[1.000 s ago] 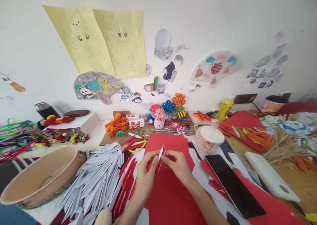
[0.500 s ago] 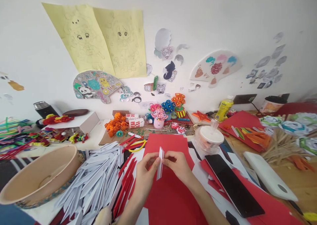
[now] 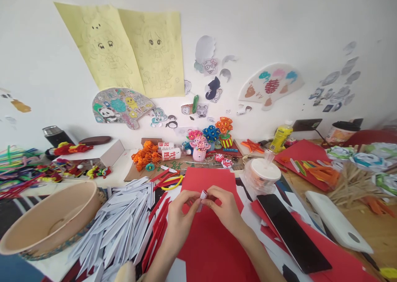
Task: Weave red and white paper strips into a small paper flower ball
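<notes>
Between my two hands, above a red sheet of paper (image 3: 214, 236), is a narrow white and red paper strip (image 3: 203, 194), its upper end folded over. My left hand (image 3: 182, 209) pinches it from the left between thumb and fingers. From the right, my right hand (image 3: 223, 207) pinches the same strip near the fold. The strip's lower part is partly hidden by the fingers. Left of my left hand lie red folded strips (image 3: 157, 232) and a large heap of white folded paper strips (image 3: 119, 222).
A tan oval basket (image 3: 52, 220) stands at far left. On the right are a black phone (image 3: 293, 232), a white power bank (image 3: 336, 220) and a lidded cup with a straw (image 3: 265, 170). Fuzzy craft flowers (image 3: 200, 143) stand along the back, near the wall.
The strip stood long and straight between my fingers; now its upper end is bent over and it looks shorter. Both hands stay in nearly the same place.
</notes>
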Action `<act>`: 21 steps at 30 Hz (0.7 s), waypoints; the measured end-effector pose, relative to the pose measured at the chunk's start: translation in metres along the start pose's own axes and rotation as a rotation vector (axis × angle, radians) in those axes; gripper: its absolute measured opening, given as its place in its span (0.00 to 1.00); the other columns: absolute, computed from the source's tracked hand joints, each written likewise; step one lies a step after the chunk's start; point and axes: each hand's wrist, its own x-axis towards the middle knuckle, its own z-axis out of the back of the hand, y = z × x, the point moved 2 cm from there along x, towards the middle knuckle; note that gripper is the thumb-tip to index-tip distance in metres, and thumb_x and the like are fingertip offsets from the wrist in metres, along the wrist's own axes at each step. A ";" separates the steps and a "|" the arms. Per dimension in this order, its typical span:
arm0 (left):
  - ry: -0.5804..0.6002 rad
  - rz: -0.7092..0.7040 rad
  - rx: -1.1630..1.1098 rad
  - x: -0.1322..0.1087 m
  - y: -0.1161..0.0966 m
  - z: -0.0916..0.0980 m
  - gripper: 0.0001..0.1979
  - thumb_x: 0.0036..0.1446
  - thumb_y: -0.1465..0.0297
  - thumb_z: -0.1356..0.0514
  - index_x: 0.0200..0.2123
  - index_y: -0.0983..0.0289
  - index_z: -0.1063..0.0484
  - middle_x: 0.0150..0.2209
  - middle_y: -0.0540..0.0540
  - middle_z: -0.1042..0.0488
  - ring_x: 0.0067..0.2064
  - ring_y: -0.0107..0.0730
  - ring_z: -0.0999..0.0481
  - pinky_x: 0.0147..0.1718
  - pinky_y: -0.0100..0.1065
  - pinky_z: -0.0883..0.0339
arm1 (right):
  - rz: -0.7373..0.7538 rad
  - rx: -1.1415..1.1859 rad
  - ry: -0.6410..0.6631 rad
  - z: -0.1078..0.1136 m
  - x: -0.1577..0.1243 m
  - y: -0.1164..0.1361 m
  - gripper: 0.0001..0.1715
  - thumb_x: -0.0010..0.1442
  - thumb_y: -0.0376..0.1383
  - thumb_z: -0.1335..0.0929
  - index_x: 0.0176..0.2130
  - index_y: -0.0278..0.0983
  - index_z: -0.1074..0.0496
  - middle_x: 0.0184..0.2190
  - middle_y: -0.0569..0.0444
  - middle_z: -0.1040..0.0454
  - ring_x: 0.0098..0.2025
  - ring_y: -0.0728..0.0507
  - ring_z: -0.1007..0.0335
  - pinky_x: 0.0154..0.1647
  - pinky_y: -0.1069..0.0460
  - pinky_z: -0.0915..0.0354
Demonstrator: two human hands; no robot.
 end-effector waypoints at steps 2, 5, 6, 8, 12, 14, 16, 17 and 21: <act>-0.008 -0.039 0.041 -0.001 -0.001 0.000 0.07 0.59 0.67 0.40 0.37 0.61 0.23 0.31 0.53 0.22 0.32 0.33 0.25 0.33 0.32 0.30 | 0.034 -0.041 0.003 0.001 -0.001 0.001 0.20 0.64 0.50 0.35 0.30 0.38 0.27 0.28 0.52 0.29 0.29 0.44 0.33 0.31 0.50 0.37; -0.025 -0.085 0.100 -0.002 -0.001 0.001 0.11 0.60 0.67 0.42 0.45 0.60 0.25 0.35 0.54 0.21 0.34 0.34 0.24 0.35 0.33 0.29 | 0.070 -0.094 0.027 0.000 -0.004 0.000 0.19 0.66 0.48 0.37 0.34 0.39 0.26 0.30 0.51 0.28 0.30 0.43 0.32 0.32 0.50 0.37; -0.028 -0.099 0.118 -0.002 -0.002 0.000 0.11 0.61 0.67 0.42 0.46 0.59 0.25 0.35 0.54 0.22 0.34 0.34 0.24 0.35 0.33 0.29 | 0.078 -0.108 0.038 0.000 -0.004 0.000 0.18 0.66 0.47 0.37 0.35 0.39 0.26 0.31 0.51 0.28 0.31 0.42 0.32 0.33 0.49 0.37; -0.028 -0.124 0.150 -0.003 -0.002 0.000 0.10 0.61 0.66 0.43 0.43 0.59 0.24 0.35 0.54 0.22 0.34 0.34 0.24 0.35 0.32 0.29 | 0.088 -0.131 0.059 -0.002 -0.005 -0.002 0.17 0.67 0.46 0.37 0.36 0.39 0.25 0.31 0.50 0.27 0.31 0.42 0.31 0.34 0.49 0.36; -0.028 -0.168 0.211 -0.004 -0.002 -0.002 0.11 0.64 0.66 0.45 0.43 0.60 0.23 0.35 0.55 0.22 0.33 0.33 0.24 0.33 0.31 0.28 | 0.081 -0.153 0.076 -0.003 -0.005 -0.005 0.14 0.66 0.44 0.35 0.39 0.40 0.24 0.31 0.50 0.25 0.31 0.42 0.30 0.33 0.49 0.36; -0.024 -0.194 0.244 -0.005 -0.002 -0.002 0.13 0.65 0.67 0.46 0.47 0.59 0.24 0.37 0.56 0.22 0.35 0.33 0.23 0.34 0.31 0.29 | 0.075 -0.147 0.079 -0.003 -0.005 -0.005 0.12 0.66 0.43 0.35 0.40 0.40 0.25 0.31 0.51 0.24 0.31 0.42 0.29 0.33 0.49 0.35; -0.009 -0.224 0.279 -0.006 -0.001 -0.002 0.14 0.65 0.68 0.47 0.48 0.57 0.24 0.37 0.55 0.23 0.36 0.33 0.23 0.34 0.30 0.29 | 0.070 -0.132 0.083 -0.003 -0.005 -0.004 0.10 0.66 0.42 0.34 0.39 0.40 0.25 0.32 0.52 0.23 0.32 0.42 0.28 0.34 0.49 0.34; -0.001 -0.237 0.298 -0.007 0.000 -0.001 0.14 0.65 0.69 0.47 0.47 0.57 0.23 0.37 0.55 0.23 0.36 0.33 0.23 0.34 0.29 0.30 | 0.068 -0.125 0.085 -0.003 -0.005 -0.004 0.09 0.66 0.41 0.34 0.38 0.40 0.26 0.32 0.52 0.23 0.32 0.42 0.27 0.34 0.50 0.34; 0.017 -0.282 0.376 -0.008 0.002 0.000 0.16 0.66 0.71 0.49 0.47 0.55 0.23 0.35 0.54 0.25 0.34 0.30 0.24 0.31 0.27 0.33 | 0.060 -0.109 0.085 -0.003 -0.005 -0.002 0.08 0.65 0.39 0.34 0.36 0.40 0.26 0.30 0.54 0.25 0.31 0.43 0.29 0.33 0.51 0.35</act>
